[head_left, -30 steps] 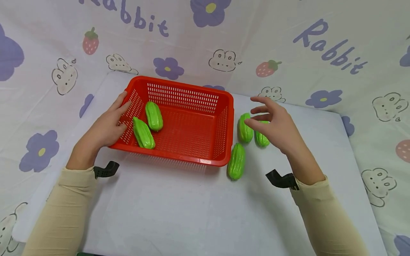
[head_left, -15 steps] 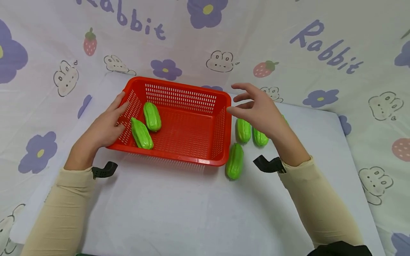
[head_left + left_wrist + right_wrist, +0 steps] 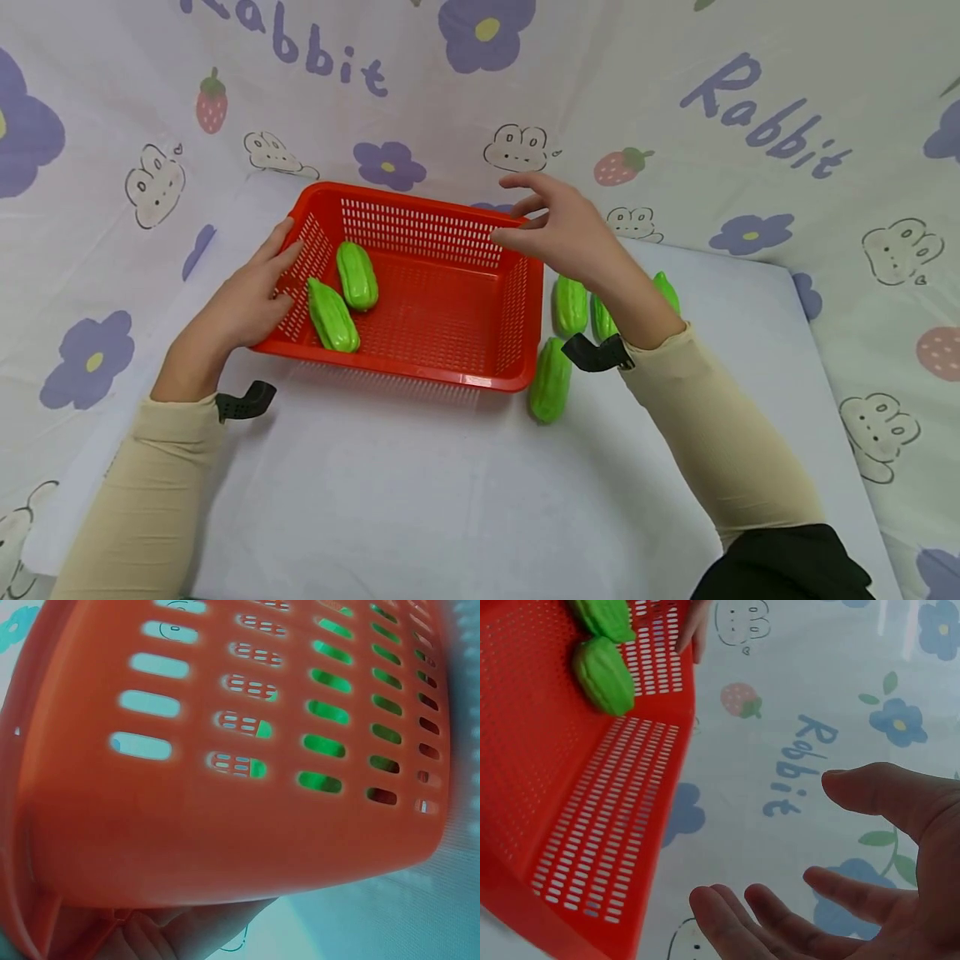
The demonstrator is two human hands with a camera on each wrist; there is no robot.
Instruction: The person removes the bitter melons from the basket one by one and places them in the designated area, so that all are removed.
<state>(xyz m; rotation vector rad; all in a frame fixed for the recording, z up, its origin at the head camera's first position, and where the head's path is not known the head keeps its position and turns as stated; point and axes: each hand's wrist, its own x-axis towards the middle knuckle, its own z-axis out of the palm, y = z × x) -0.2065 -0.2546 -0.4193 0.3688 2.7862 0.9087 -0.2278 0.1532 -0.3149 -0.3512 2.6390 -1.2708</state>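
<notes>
My left hand (image 3: 247, 292) holds the left end of a red plastic basket (image 3: 420, 375), its fingers over the rim. The left wrist view shows the slotted wall (image 3: 247, 832) close up, with part of the hand below it. Two glossy green ribbed gourds, one nearer (image 3: 332, 315) and one farther (image 3: 357, 276), lie in the basket's left part. My right hand (image 3: 558, 225) hovers over the far right corner with fingers apart and nothing in them. In the right wrist view that hand (image 3: 877, 877) shows thumb and fingers spread, apart from the basket.
Several more green gourds lie on the white table (image 3: 420, 500) right of the basket. One (image 3: 550, 382) is beside its near right corner. Others (image 3: 571, 306) are partly covered by my right forearm. A patterned cloth (image 3: 570, 67) rises behind the table.
My right hand has moved left and away from me, from above the loose gourds to over the basket's far right corner. The left hand and basket stay in place.
</notes>
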